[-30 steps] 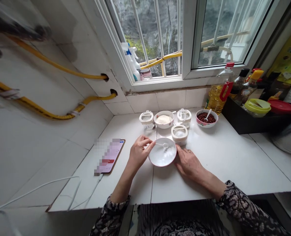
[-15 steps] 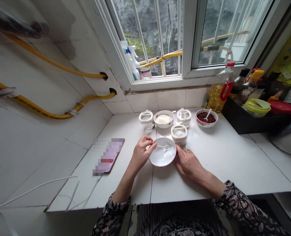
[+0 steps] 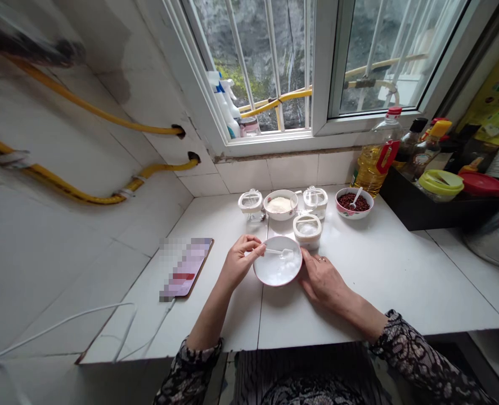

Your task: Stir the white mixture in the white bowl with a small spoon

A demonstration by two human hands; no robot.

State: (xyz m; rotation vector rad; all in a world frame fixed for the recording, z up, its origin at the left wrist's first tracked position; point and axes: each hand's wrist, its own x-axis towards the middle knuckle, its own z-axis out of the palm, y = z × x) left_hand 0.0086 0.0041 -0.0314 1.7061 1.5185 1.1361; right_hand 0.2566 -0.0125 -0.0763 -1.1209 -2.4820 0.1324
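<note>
My left hand [image 3: 241, 260] pinches the handle of a small white spoon [image 3: 278, 252], whose head is over the inside of a white bowl [image 3: 268, 274]. White granular stuff [image 3: 289, 263] lies in the bowl. On the bowl's right rim, my right hand [image 3: 322, 278] is closed, thumb at the edge and the other fingers partly hidden beneath. Just behind the bowl stands a lidded jar [image 3: 307, 232] with white contents. Farther back are a second clear jar [image 3: 251, 205], a bowl of pale grains [image 3: 280, 206] and a third jar [image 3: 315, 201].
At the back right sits a bowl of dark red beans [image 3: 354, 203] with a white spoon in it. Beyond it are an oil bottle [image 3: 371, 163] and a black box [image 3: 413, 211] of condiments. A phone [image 3: 188, 269] with a white cable lies at left.
My left hand has shifted slightly left and back with the spoon, and the spoon's head sits a little farther right in the bowl. My right hand keeps its hold on the bowl.
</note>
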